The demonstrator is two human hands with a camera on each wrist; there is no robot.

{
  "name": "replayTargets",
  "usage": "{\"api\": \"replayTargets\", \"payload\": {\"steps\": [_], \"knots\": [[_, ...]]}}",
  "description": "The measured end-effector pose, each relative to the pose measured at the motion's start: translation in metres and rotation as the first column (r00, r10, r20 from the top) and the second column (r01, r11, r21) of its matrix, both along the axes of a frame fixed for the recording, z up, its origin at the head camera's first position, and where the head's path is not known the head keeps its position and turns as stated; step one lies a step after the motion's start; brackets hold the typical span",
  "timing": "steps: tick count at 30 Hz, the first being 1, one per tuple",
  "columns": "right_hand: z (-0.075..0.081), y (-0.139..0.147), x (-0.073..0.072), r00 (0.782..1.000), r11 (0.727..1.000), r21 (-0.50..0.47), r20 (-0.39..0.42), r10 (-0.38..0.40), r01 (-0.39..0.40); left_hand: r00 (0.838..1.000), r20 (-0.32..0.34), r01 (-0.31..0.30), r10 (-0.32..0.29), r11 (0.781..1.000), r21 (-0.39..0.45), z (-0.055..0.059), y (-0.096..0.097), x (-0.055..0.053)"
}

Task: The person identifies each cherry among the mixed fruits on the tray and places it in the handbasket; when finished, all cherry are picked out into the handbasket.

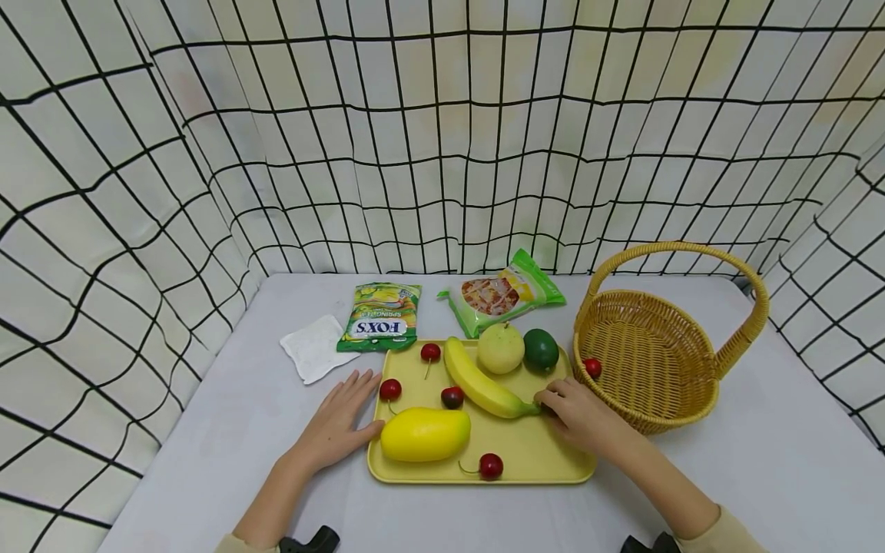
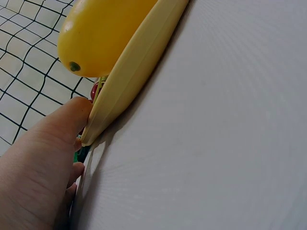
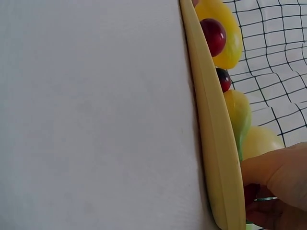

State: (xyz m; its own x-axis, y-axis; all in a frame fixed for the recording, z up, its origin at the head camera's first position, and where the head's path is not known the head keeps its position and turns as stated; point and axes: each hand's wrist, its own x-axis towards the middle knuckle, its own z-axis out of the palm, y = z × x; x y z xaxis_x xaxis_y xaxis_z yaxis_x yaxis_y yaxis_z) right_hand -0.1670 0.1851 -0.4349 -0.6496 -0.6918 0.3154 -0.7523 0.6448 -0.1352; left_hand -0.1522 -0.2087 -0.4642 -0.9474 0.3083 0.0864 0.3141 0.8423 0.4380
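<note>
My right hand (image 1: 574, 411) is over the right part of the yellow tray (image 1: 525, 453), beside the stem of a banana (image 1: 484, 388). Between its thumb and fingers, a dark red cherry (image 3: 250, 192) shows in the right wrist view, mostly hidden by the hand. On the tray's left side my left hand (image 1: 335, 422) lies with fingers stretched out, thumb at the rim near a yellow mango (image 1: 425, 435). Also on the tray are several cherries, one of them a cherry (image 1: 491, 466) at the front, plus a pale round pear (image 1: 501, 349) and a dark green fruit (image 1: 541, 349).
A wicker basket (image 1: 646, 361) with a tall handle stands right of the tray, a red cherry (image 1: 592, 368) inside. Behind the tray lie a green FOX'S candy bag (image 1: 380, 316) and a green snack packet (image 1: 494, 298). A white tissue (image 1: 318, 349) is at left. Black netting surrounds the table.
</note>
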Motion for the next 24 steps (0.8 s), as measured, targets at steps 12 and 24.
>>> {"api": "replayTargets", "payload": {"steps": [12, 24], "knots": [[0.0, 0.0011, 0.0029, 1.0, 1.0, -0.001, -0.001, -0.022, 0.022, 1.0, 0.005, -0.003, 0.003, 1.0, 0.003, -0.0008, 0.0003, -0.001], [0.0067, -0.0012, 0.0057, 0.999, 1.0, -0.009, -0.045, -0.006, 0.005, 1.0, -0.002, 0.003, -0.003, 1.0, 0.004, -0.0003, 0.0003, -0.0005]]}}
